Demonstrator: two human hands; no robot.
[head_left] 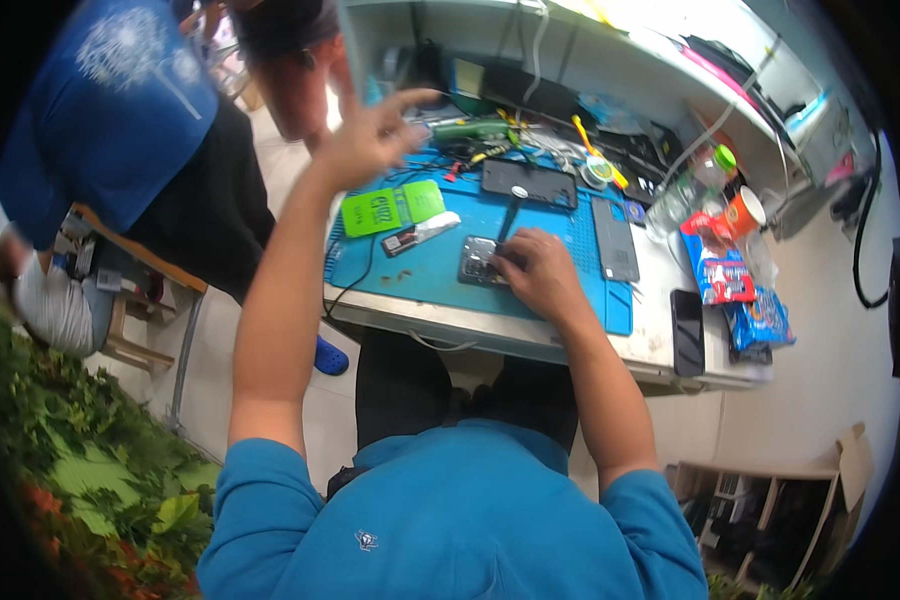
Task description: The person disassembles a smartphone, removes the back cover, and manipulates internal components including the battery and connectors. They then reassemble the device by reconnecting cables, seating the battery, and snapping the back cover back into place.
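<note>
My left hand (370,140) is raised over the left end of the workbench, fingers spread, with nothing seen in it; motion blurs it a little. Down on the blue mat (420,270), my right hand (542,268) has its fingers pinched together at the right edge of a small dark phone part with bare circuitry (478,260). A slim black strip-like piece (511,215) slants up from beside those fingertips; whether they grip it is hidden. Left of the part lie a small battery-like piece with a white end (420,234) and a bright green box (392,208).
A dark phone frame (528,184), a grey phone back (615,240) and a black phone (687,332) lie around. Snack packets (720,265), a clear bottle (685,195) and an orange cup (743,212) stand at right. Tools and cables crowd the back. A person in blue (120,120) is at left.
</note>
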